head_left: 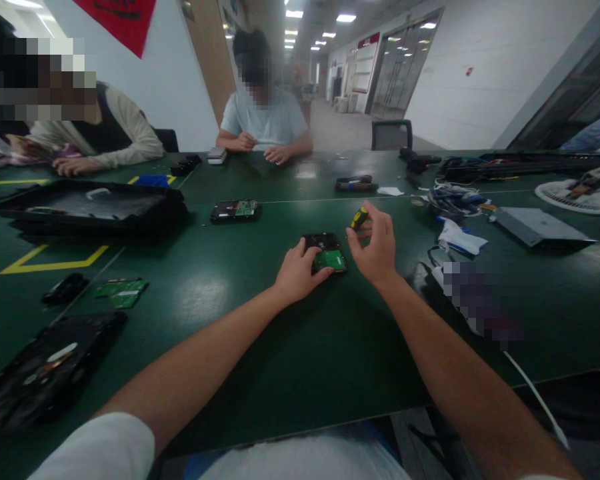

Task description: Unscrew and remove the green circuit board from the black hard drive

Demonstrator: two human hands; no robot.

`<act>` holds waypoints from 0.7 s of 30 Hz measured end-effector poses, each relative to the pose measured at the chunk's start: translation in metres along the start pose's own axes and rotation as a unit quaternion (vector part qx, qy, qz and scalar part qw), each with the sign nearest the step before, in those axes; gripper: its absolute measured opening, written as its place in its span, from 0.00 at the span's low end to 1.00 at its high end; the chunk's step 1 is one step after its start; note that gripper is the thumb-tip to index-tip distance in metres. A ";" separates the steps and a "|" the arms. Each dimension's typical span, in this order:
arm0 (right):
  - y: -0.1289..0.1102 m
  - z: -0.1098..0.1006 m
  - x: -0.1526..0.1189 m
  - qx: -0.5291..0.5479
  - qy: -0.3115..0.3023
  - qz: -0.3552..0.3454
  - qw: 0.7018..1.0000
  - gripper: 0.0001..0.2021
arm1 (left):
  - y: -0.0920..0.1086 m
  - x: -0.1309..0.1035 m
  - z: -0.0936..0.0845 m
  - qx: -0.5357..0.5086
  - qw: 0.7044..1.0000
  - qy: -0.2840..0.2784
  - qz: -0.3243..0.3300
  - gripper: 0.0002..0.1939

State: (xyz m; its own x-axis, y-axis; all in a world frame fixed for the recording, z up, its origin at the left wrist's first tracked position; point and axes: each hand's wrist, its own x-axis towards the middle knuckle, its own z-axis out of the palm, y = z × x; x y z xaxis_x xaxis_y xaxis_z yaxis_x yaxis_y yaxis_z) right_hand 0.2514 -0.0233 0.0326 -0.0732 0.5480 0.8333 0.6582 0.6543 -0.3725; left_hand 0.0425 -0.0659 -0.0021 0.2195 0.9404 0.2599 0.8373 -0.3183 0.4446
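A black hard drive (321,241) with a green circuit board (332,261) on its near side lies flat on the dark green table (260,360). My left hand (300,270) grips the drive from its left side, thumb at the near edge of the board and fingers at the far left. Just to the right and above the drive, my right hand (375,243) holds a short yellow and black screwdriver (359,219) between thumb and fingers. The screwdriver's tip is too small to make out.
Another drive (235,211) lies ahead to the left. Black trays (90,207), a loose green board (123,291) and a black device (50,367) are on the left. Cables (455,199) and a metal box (543,227) lie right. Two people sit across the table.
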 end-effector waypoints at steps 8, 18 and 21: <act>-0.001 0.000 0.000 -0.003 -0.001 -0.003 1.000 0.33 | 0.000 0.000 0.000 -0.004 1.000 -0.001 -0.004 0.32; 0.000 0.000 0.000 0.005 -0.007 0.006 1.000 0.32 | 0.000 0.000 -0.001 0.000 1.000 -0.005 -0.004 0.33; -0.001 0.000 0.000 0.004 -0.013 0.011 1.000 0.32 | -0.001 0.000 0.000 0.003 1.000 -0.002 -0.001 0.33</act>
State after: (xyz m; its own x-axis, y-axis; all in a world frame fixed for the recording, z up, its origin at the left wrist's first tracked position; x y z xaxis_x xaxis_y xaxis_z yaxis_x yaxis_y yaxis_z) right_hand 0.2511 -0.0242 0.0326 -0.0785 0.5752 0.8142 0.6538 0.6463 -0.3936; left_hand 0.0420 -0.0654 -0.0027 0.2198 0.9415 0.2555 0.8407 -0.3156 0.4400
